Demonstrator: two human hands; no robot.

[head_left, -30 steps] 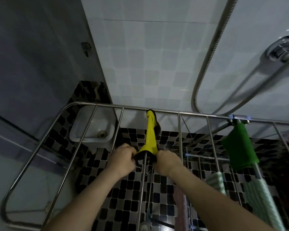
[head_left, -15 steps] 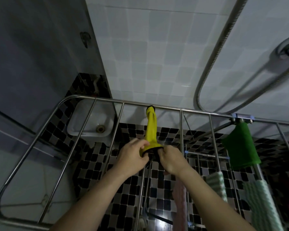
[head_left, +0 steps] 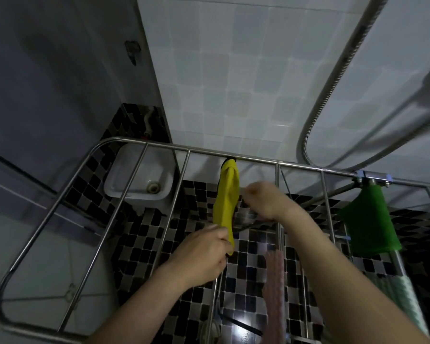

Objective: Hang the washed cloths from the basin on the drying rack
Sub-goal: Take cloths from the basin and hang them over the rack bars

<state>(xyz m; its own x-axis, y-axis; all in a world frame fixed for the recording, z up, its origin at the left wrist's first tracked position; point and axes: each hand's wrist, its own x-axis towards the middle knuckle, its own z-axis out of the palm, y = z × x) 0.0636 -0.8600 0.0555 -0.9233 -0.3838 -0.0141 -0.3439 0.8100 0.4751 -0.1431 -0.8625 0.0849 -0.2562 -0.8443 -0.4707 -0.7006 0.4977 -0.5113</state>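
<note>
We record a drying rack (head_left: 253, 160) of bare steel rails. Its far rail runs across the view from 9 o'clock to 3 o'clock, with cross bars leading back toward us.

A yellow cloth (head_left: 226, 197) with a dark edge is bunched narrow and hangs from the far rail near centre. Its lower end is pinched by the left hand (head_left: 201, 254), at 6 o'clock of the cloth.

A green cloth (head_left: 369, 224) hangs flat from the far rail at 3 o'clock. A pink cloth (head_left: 273, 294) lies along a bar at 5 o'clock of the yellow cloth. A pale green striped cloth (head_left: 407, 301), blurred, drapes a rail at 6 o'clock of the green cloth.
</note>
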